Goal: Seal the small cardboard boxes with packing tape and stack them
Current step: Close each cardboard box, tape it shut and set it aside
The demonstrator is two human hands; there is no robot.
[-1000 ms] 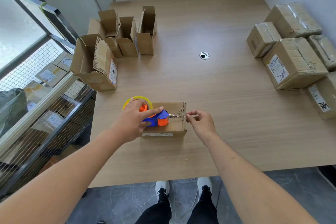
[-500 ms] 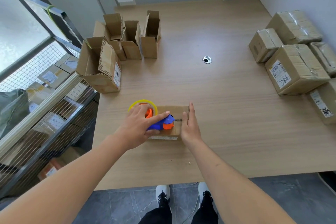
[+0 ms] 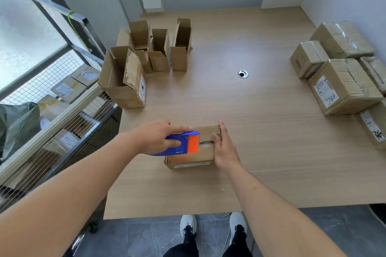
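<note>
Shelving (image 3: pixel 52 98) with a wire-mesh guard runs down your left, with labelled parcels on it. On the wooden table (image 3: pixel 261 152), at its far left, stands a cluster of open boxes (image 3: pixel 146 58) with their flaps up. Nearer you, your left hand (image 3: pixel 158 139) grips the blue and orange tape dispenser (image 3: pixel 183 145), fingers curled round its body, and holds it down on the left part of the small cardboard box (image 3: pixel 194 152). That box sits on the table near the front edge, directly between your hands. A dark seam (image 3: pixel 205 142) runs along its top from the dispenser's orange end to your right thumb. Your right hand (image 3: pixel 224 148) lies flat against the box's right side, fingers straight and together, thumb resting on the top edge, so it presses rather than grasps. Beyond it, a round cable grommet (image 3: pixel 243 73) sits mid-table. At the far right edge lie the sealed boxes (image 3: pixel 342 81), taped and labelled, close together.
</note>
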